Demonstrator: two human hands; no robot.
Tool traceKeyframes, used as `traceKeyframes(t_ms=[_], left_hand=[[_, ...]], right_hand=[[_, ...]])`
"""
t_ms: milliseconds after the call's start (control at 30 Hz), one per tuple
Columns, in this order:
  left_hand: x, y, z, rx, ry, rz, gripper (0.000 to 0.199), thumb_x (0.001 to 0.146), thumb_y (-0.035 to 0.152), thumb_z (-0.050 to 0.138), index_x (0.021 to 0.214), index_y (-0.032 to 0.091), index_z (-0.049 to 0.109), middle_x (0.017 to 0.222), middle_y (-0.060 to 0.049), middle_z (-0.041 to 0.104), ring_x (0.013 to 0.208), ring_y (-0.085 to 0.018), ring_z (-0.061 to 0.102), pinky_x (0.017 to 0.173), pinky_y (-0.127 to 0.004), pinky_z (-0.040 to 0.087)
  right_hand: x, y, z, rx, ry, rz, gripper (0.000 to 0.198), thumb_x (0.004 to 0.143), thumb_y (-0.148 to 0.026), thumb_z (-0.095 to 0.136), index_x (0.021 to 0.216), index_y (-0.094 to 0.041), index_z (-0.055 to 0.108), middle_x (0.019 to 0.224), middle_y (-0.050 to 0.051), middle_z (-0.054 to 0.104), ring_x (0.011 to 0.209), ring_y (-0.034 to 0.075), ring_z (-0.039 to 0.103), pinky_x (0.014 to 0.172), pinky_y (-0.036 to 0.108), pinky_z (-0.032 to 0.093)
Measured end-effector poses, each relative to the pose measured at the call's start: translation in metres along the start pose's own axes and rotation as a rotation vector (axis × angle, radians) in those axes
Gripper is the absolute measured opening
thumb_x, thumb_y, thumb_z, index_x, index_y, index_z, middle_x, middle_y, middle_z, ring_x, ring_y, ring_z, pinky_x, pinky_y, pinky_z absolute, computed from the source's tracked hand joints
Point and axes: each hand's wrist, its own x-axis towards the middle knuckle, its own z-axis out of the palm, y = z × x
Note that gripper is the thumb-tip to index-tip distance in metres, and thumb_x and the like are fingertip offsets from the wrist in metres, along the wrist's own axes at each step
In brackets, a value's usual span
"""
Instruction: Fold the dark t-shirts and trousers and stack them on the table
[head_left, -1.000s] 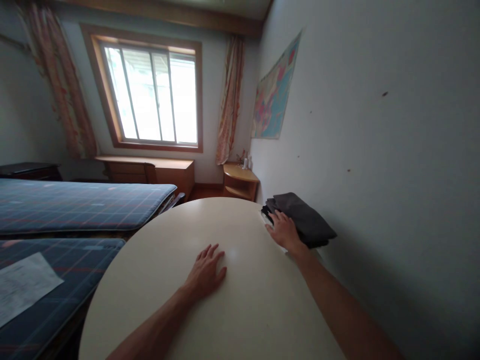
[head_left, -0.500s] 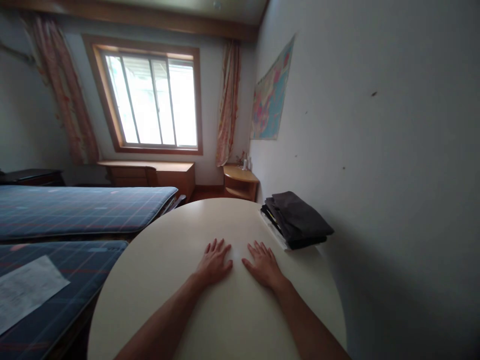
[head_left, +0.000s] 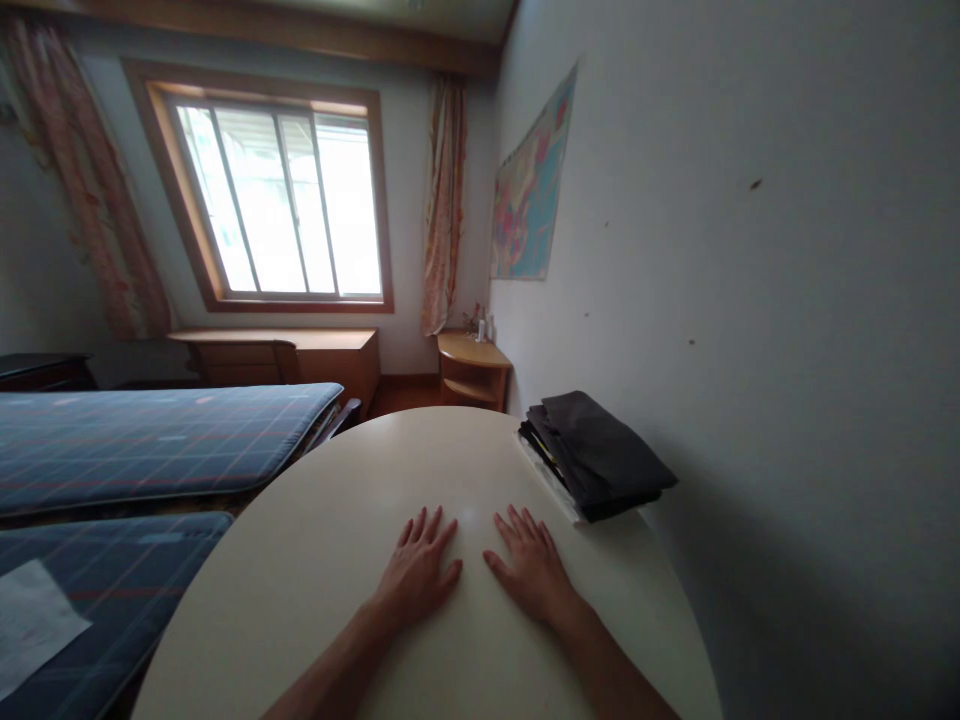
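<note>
My left hand (head_left: 419, 565) lies palm down on a round cream-coloured table (head_left: 360, 490), its fingers spread. Beside it, a short gap to the right, my right hand (head_left: 531, 567) rests flat on the same tabletop with fingers apart. Neither hand holds anything. A stack of folded black cloth or bags (head_left: 600, 450) sits at the table's right edge, beyond my right hand and not touching it. Something clear or whitish and flat shows under the stack; what it is I cannot tell.
The wall (head_left: 787, 420) runs close along the table's right side. To the left are two plaid mattresses (head_left: 172, 435), with a sheet of paper (head_left: 37, 620) on the nearer one. A wooden desk (head_left: 337, 355) and a corner shelf (head_left: 476, 350) stand below the window (head_left: 285, 200).
The camera view has shifted, so the room appears further left and the table a little lower. Both hands stay flat on the table, their fingers spread as before.
</note>
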Motion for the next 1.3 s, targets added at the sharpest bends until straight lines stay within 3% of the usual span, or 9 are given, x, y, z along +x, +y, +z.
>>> traceKeyframes(t_ms=[167,300,433,567,800,1000,1133,1200,1300], left_hand=[[0.001,-0.001,0.000,0.003,-0.013,0.004,0.066,0.091,0.048,0.044,0.151,0.024,0.036,0.161,-0.009,0.020,0.149,-0.032,0.010,0.121,-0.049,0.013],[0.001,-0.001,-0.001,-0.004,-0.021,0.004,0.066,0.091,0.049,0.043,0.151,0.023,0.036,0.161,-0.009,0.020,0.149,-0.032,0.009,0.121,-0.048,0.012],[0.000,0.000,-0.003,-0.023,-0.021,0.009,0.066,0.091,0.049,0.043,0.151,0.024,0.036,0.162,-0.009,0.019,0.149,-0.031,0.009,0.121,-0.047,0.011],[0.000,-0.002,-0.001,-0.035,-0.012,0.006,0.065,0.090,0.049,0.044,0.151,0.024,0.037,0.162,-0.008,0.019,0.150,-0.030,0.009,0.121,-0.046,0.011],[0.003,0.000,0.002,-0.156,0.208,0.034,0.068,0.090,0.036,0.046,0.153,0.020,0.028,0.159,-0.008,0.031,0.148,-0.026,0.023,0.121,-0.044,0.019],[-0.025,0.057,-0.055,-0.410,0.683,0.127,0.090,0.086,0.048,0.055,0.156,0.019,0.005,0.164,-0.011,0.011,0.149,-0.028,0.018,0.117,-0.045,0.029],[-0.056,0.090,-0.110,-0.669,0.598,0.173,0.053,0.088,0.051,0.052,0.130,0.019,0.056,0.124,-0.009,0.066,0.116,-0.029,0.059,0.097,-0.039,0.048],[-0.066,0.089,-0.138,-0.794,0.582,0.033,0.048,0.087,0.057,0.051,0.097,0.014,0.069,0.089,-0.007,0.073,0.090,-0.028,0.066,0.077,-0.036,0.053],[-0.069,0.067,-0.172,-0.986,0.638,-0.006,0.054,0.080,0.064,0.057,0.094,0.013,0.068,0.080,-0.005,0.071,0.082,-0.025,0.065,0.069,-0.031,0.051]], right_hand=[[0.009,-0.002,-0.013,0.003,0.124,-0.047,0.053,0.093,-0.052,0.046,0.133,-0.021,0.058,0.143,0.011,0.053,0.133,0.028,0.045,0.110,0.042,0.031],[0.036,0.013,-0.061,-0.054,0.443,-0.099,0.034,0.097,-0.030,0.040,0.116,-0.018,0.065,0.118,0.010,0.067,0.110,0.023,0.058,0.097,0.035,0.040],[0.057,0.054,-0.105,-0.204,0.756,0.189,0.036,0.093,-0.022,0.046,0.127,-0.015,0.057,0.131,0.016,0.058,0.117,0.029,0.051,0.091,0.039,0.041],[0.056,0.092,-0.113,-0.241,0.667,0.365,0.025,0.093,-0.024,0.049,0.109,-0.016,0.066,0.120,0.016,0.064,0.108,0.031,0.057,0.081,0.038,0.043],[0.023,0.075,-0.160,0.186,0.924,0.107,0.033,0.098,-0.035,0.034,0.111,-0.016,0.058,0.092,0.012,0.069,0.081,0.024,0.063,0.073,0.033,0.045],[-0.039,-0.009,-0.231,0.690,0.879,-0.247,0.032,0.094,-0.050,0.044,0.106,-0.022,0.054,0.075,-0.002,0.061,0.065,0.015,0.056,0.059,0.025,0.044],[-0.069,-0.049,-0.247,0.832,0.633,-0.370,0.033,0.092,-0.053,0.048,0.104,-0.022,0.055,0.068,-0.004,0.058,0.056,0.012,0.051,0.050,0.022,0.039],[-0.073,-0.051,-0.247,0.758,0.566,-0.406,0.034,0.093,-0.052,0.048,0.108,-0.022,0.054,0.068,-0.004,0.058,0.056,0.012,0.051,0.051,0.022,0.038],[-0.071,-0.037,-0.239,0.530,0.590,-0.386,0.034,0.092,-0.047,0.052,0.115,-0.022,0.052,0.077,-0.002,0.062,0.061,0.013,0.054,0.056,0.023,0.041]])
